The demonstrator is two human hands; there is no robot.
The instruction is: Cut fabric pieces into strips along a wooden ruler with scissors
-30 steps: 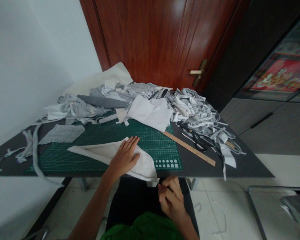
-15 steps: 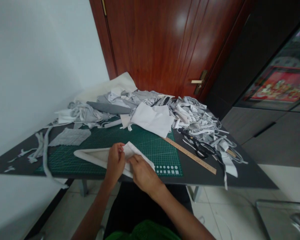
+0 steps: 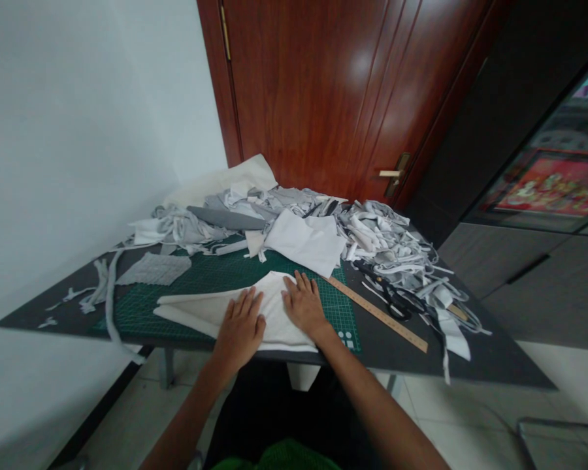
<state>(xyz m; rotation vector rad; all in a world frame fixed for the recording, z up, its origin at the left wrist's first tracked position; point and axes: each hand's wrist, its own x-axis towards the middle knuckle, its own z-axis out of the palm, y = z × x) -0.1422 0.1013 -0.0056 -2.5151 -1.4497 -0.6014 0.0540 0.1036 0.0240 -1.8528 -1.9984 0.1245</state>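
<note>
Roughly triangular, the folded off-white cloth [image 3: 200, 310] lay across the near part of the green cutting mat [image 3: 210, 281], tapering to a point at the left, with a corner hanging over the near edge of the bench [image 3: 396, 346]. Its surface looked soft and slightly creased. The left hand [image 3: 240, 329] and right hand [image 3: 301, 305] pressed flat on it, apart, fingers spread, gripping nothing. A wooden ruler [image 3: 377, 313] lay to the right.

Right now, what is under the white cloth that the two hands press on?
The white fabric lies mostly on the green cutting mat; its grid shows around the edges, but the part beneath is covered.
</note>
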